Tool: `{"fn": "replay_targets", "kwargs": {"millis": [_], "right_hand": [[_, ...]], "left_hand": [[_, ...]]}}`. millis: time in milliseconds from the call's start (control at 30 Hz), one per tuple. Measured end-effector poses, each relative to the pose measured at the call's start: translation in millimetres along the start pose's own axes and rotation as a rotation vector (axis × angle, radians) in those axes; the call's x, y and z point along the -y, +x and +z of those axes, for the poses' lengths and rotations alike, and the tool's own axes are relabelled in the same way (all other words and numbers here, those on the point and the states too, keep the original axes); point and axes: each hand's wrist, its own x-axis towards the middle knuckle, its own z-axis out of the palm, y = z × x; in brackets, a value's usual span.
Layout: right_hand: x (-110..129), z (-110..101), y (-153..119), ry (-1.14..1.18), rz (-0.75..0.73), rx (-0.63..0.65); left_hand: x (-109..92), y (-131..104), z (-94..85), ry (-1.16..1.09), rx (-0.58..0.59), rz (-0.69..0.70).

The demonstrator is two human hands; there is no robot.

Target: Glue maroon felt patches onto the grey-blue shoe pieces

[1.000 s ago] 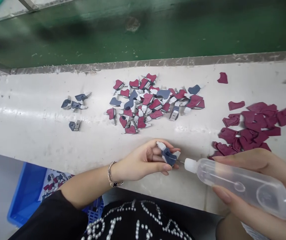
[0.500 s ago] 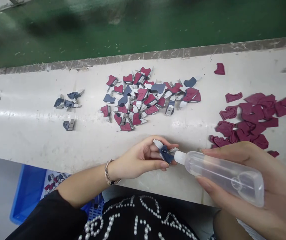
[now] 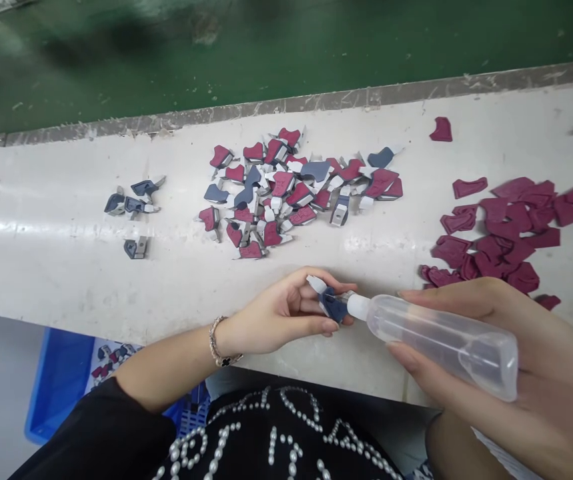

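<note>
My left hand (image 3: 286, 310) is closed on a small dark blue and grey plastic part (image 3: 333, 305), gripping it between thumb and fingers near the front of the table. In my right hand (image 3: 506, 353) is a clear squeeze bottle (image 3: 441, 340), held on its side with the white cap end pointing left. The bottle's tip is at the blue part; whether it touches cannot be made out. Beyond the left hand lies a pile of red, blue and grey assembled parts (image 3: 282, 183). Loose dark red pieces (image 3: 503, 230) are heaped beyond the right hand.
Several blue and grey parts (image 3: 139, 197) lie at the left of the white table (image 3: 41, 267). A green wall (image 3: 286, 53) runs along its back edge. Below the table at left stands a blue bin (image 3: 56, 380) with more parts inside. A single red piece (image 3: 441, 129) lies far back.
The squeeze bottle has shifted slightly left and up with my right hand, its tip now further over the blue part. My left hand stays nearly still; the view has tilted slightly.
</note>
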Motion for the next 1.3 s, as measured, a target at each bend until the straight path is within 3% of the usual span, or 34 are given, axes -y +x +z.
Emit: {"fn": "replay_targets", "kwargs": {"millis": [367, 1300], "right_hand": [[-10.5, -8.5, 5.4, -0.135, -0.164, 0.023], [-16.6, -9.8, 1.4, -0.046, -0.168, 0.112]], "left_hand": [[0.9, 1.1, -0.8, 0.001, -0.013, -0.002], [2.0, 1.8, -2.4, 0.046, -0.037, 0.005]]}}
